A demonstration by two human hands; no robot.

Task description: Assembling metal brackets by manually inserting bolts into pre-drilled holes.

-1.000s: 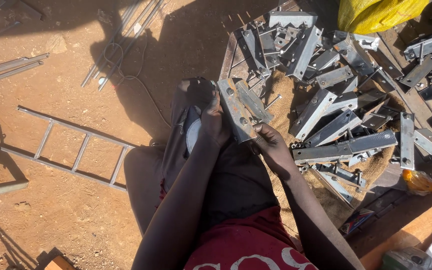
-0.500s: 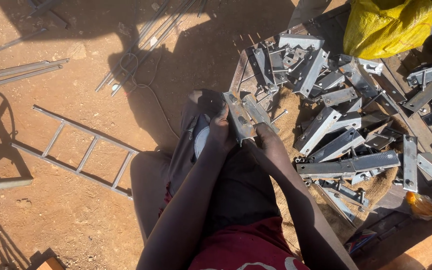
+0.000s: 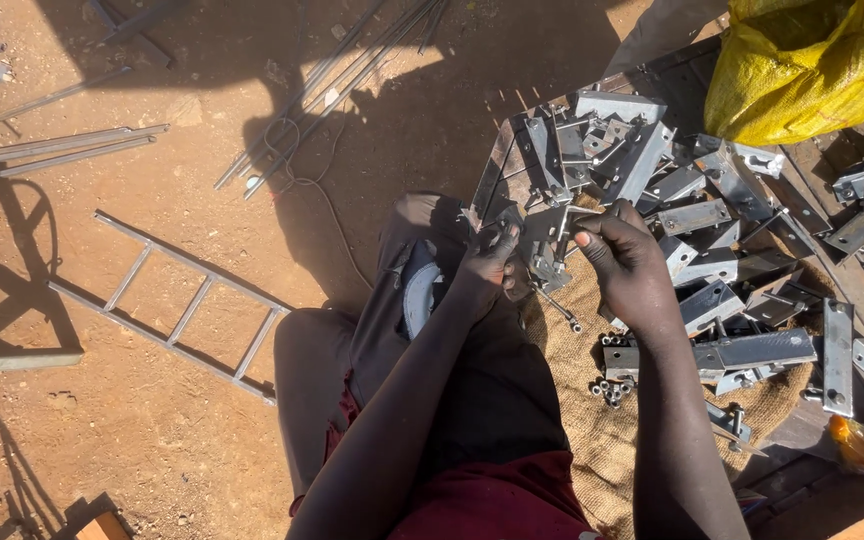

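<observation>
Head view: both hands [image 3: 562,262] clenched on steel bracket [image 3: 542,248], long axis away from body.

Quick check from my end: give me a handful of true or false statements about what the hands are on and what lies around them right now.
1. Both hands are on the same metal bracket. True: the left hand and right hand meet on the metal bracket over the lap.
2. A yellow sack sits at the top right. True: the yellow sack is there.
3. The ladder frame lies right of the person. False: the ladder frame lies on the dirt to the left.
4. Loose nuts lie on the burlap. True: the nuts lie on the burlap.
5. The right hand is empty and rests on the ground. False: it is raised at the bracket.
</observation>
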